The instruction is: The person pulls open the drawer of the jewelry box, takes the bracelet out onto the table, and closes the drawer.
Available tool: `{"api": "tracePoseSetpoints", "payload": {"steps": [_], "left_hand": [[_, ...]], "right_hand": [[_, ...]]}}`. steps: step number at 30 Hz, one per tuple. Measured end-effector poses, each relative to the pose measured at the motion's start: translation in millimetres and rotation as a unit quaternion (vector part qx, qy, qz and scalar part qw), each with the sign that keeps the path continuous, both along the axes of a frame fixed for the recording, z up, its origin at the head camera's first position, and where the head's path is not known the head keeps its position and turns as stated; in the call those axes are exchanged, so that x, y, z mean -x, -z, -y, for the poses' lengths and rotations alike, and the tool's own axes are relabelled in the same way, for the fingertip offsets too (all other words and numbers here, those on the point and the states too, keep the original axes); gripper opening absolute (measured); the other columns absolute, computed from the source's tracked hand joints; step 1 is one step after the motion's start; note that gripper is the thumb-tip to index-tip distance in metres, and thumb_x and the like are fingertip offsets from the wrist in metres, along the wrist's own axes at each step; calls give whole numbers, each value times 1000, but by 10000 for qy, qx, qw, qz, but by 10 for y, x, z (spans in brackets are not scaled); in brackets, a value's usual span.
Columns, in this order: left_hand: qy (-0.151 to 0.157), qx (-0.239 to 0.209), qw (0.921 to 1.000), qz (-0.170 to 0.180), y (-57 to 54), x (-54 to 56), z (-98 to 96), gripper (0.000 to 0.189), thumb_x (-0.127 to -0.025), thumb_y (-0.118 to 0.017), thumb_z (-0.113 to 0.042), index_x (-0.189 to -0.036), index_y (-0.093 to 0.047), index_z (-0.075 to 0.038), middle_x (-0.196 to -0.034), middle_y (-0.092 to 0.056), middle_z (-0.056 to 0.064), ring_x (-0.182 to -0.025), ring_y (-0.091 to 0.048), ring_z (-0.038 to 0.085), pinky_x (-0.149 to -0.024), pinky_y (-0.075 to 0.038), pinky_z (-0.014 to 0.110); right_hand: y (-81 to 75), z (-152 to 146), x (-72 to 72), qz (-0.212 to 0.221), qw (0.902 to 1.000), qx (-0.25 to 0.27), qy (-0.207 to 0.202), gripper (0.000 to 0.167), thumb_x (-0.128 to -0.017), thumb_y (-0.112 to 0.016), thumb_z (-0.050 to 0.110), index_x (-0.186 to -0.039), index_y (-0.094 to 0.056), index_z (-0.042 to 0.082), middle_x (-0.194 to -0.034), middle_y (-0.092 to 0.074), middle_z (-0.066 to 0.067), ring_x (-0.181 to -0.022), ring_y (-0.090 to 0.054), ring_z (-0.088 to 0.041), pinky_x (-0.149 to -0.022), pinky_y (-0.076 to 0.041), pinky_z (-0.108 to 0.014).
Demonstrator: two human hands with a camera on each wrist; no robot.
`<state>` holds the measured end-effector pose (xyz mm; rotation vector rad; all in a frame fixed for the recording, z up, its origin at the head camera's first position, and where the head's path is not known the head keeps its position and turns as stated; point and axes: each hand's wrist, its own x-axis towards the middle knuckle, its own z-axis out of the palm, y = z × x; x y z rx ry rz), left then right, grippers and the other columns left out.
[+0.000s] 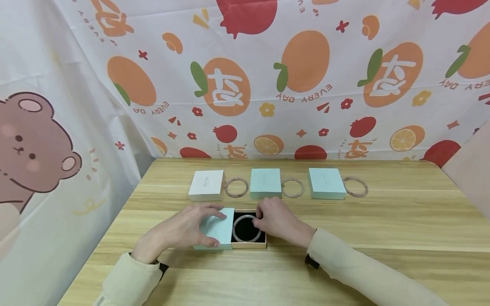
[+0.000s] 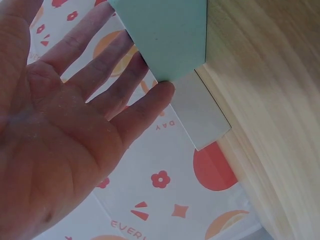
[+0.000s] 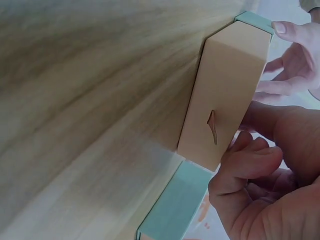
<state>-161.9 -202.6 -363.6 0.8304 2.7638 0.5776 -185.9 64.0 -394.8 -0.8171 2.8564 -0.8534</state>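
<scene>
A mint-green box cover sits on the table, with a gold-edged drawer drawn out to its right. A pale translucent bangle lies over the drawer's black lining. My left hand rests on the cover, its fingers spread and fairly straight, the thumb by the front edge. In the left wrist view its fingertips touch the mint cover. My right hand reaches into the drawer with curled fingers and pinches the bangle's right side. The right wrist view shows the drawer's end, but hides the bangle.
Behind stand a white box, a mint box and another mint box in a row. To the right of each lies a bangle: one, another and a third. A fruit-print cloth hangs behind the wooden table.
</scene>
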Motion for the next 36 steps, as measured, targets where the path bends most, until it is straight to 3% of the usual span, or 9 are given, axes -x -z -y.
{"api": "tracePoseSetpoints", "payload": {"steps": [4, 10, 16, 21, 27, 36], "left_hand": [[-37, -29, 10000, 34, 4, -1, -3, 54, -75, -89, -41, -123, -72, -21, -147, -60, 9, -135, -55, 36, -108, -46, 58], [-33, -14, 10000, 31, 9, 1, -2, 54, -75, -89, -41, -123, -72, -21, -147, -59, 8, -135, -55, 36, -107, -47, 58], [34, -30, 10000, 14, -5, 4, 5, 54, -76, -89, -39, -124, -72, -20, -147, -59, 10, -136, -54, 37, -108, -46, 59], [63, -35, 10000, 14, 1, 3, -1, 54, -76, -89, -40, -124, -72, -20, -146, -60, 9, -135, -55, 36, -108, -46, 58], [63, -66, 9999, -43, 5, -6, -1, 54, -75, -89, -39, -122, -72, -20, -145, -60, 10, -135, -56, 36, -107, -46, 57], [43, -74, 10000, -47, 3, -12, 9, 54, -74, -90, -39, -122, -72, -20, -145, -60, 9, -134, -56, 36, -107, -47, 57]], "right_hand": [[6, 8, 14, 179, 9996, 137, 194, 36, -82, -74, 11, -52, -55, 15, -51, -44, 10, -49, -38, -4, -48, -31, -19], [-11, 0, -2, 253, 9973, 407, 551, 20, -76, -71, 12, -61, -60, 15, -63, -56, 7, -53, -45, -5, -50, -37, -20], [-83, -29, -46, 399, 9935, 864, 617, 10, -81, -72, 12, -75, -64, 13, -70, -63, 4, -60, -53, -7, -55, -44, -21], [-143, -99, -85, 1001, 9845, 1400, 333, 3, -89, -71, 8, -89, -69, 7, -73, -68, 1, -57, -63, -9, -55, -52, -24], [-176, -190, -134, 1731, 9677, 1830, 76, 16, -90, -72, 4, -106, -70, 1, -79, -71, -3, -60, -72, -23, -53, -56, -28], [-156, -229, -174, 2050, 9537, 2199, 81, 22, -91, -70, 1, -113, -70, -1, -87, -71, -7, -66, -72, -20, -62, -62, -38]]}}
